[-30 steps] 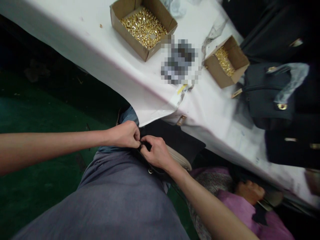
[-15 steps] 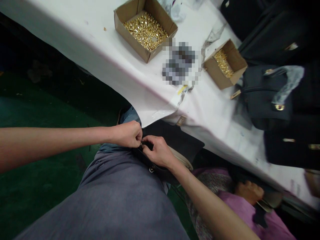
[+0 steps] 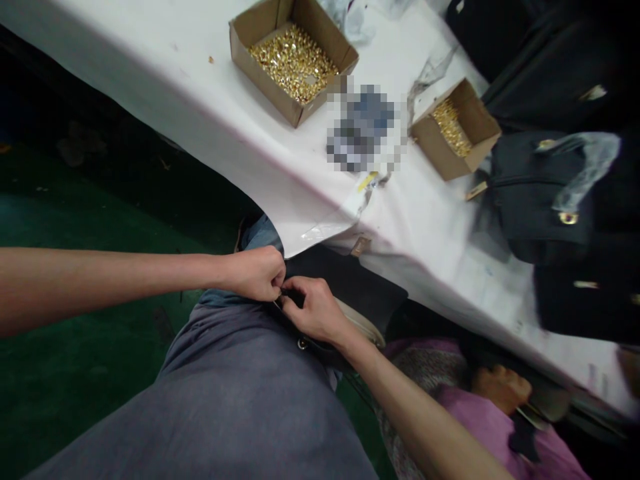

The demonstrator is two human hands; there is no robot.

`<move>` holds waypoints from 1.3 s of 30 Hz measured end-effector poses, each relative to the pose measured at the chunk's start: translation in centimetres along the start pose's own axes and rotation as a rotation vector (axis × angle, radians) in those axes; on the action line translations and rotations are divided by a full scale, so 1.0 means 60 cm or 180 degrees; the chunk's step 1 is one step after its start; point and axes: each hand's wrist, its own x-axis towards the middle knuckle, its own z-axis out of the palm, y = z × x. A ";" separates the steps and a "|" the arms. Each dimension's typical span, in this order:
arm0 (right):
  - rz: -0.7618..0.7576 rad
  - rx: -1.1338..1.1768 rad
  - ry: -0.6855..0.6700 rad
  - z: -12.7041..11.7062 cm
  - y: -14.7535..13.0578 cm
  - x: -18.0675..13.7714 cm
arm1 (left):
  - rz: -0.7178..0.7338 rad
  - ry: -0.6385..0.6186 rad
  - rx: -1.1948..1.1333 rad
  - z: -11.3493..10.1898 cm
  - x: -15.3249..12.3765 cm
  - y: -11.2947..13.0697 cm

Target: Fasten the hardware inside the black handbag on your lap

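Note:
A black handbag [image 3: 370,283] lies across my lap, its dark flap towards the table and a pale edge showing beside my right wrist. My left hand [image 3: 257,272] is closed in a pinch at the bag's near-left end; what sits between its fingertips is too small and hidden to name. Right against it, my right hand [image 3: 317,310] pinches the bag's edge with thumb and forefinger, the fingertips of both hands almost meeting. Below my right hand a small metal ring [image 3: 302,343] shows on the bag's side.
On the white-covered table [image 3: 200,107] stand a larger cardboard box [image 3: 265,77] and a smaller cardboard box [image 3: 440,150], both holding small gold-coloured metal parts. Several black bags [image 3: 543,233] crowd the right. Another person's hand [image 3: 503,389] and purple sleeve are at lower right.
Both hands stay at the same end of the bag, with my fingers shifted slightly downward. The view has drifted a little; the boxes and other bags stand as before.

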 end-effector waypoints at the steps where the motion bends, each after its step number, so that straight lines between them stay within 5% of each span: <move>1: -0.0022 0.0021 0.0004 0.001 0.000 -0.001 | -0.0017 -0.0019 0.0031 0.001 0.000 0.000; 24: 0.0189 0.0222 -0.0482 -0.047 0.014 0.026 | -0.0281 0.0267 -0.0180 0.008 0.007 0.019; 39: 0.0500 0.0427 -0.0310 -0.025 0.012 0.027 | -0.0294 0.0565 -0.0469 0.028 -0.010 0.002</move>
